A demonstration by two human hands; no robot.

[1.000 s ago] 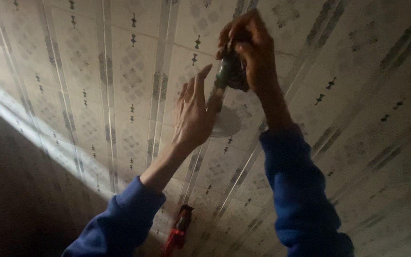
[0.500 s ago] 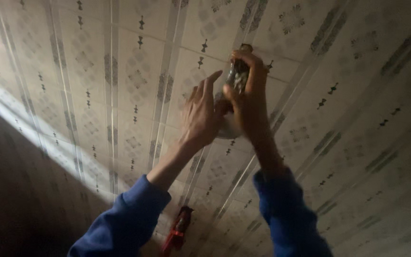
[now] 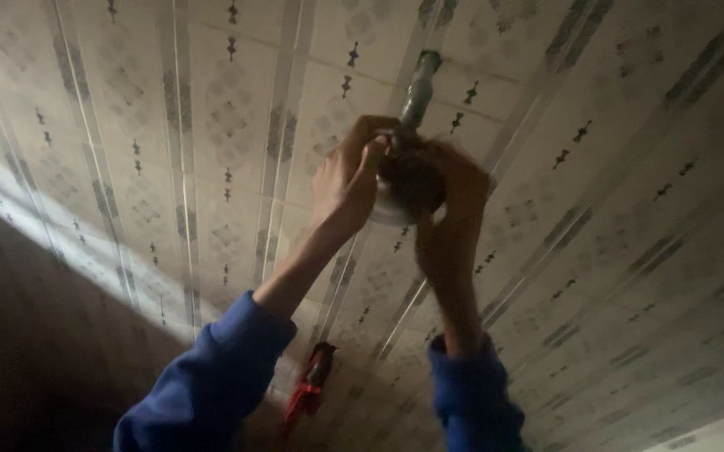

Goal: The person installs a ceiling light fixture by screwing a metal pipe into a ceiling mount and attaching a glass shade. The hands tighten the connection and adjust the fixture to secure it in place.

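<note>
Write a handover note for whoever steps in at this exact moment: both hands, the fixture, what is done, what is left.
Left hand: raised overhead, fingers curled on the left side of the dark rounded fixture.
Right hand: wrapped round the fixture's right and lower side.
Fixture: hangs on a metal rod that comes out of the patterned panel ceiling; a pale cup-shaped part sits at its lower edge. Both hands are closed on it.
Red-handled tool: shows between the blue sleeves, held by neither hand.
Done: fixture sits on the rod, gripped from both sides.
Left: too dim to tell whether it is tight or loose; check by feel.
</note>
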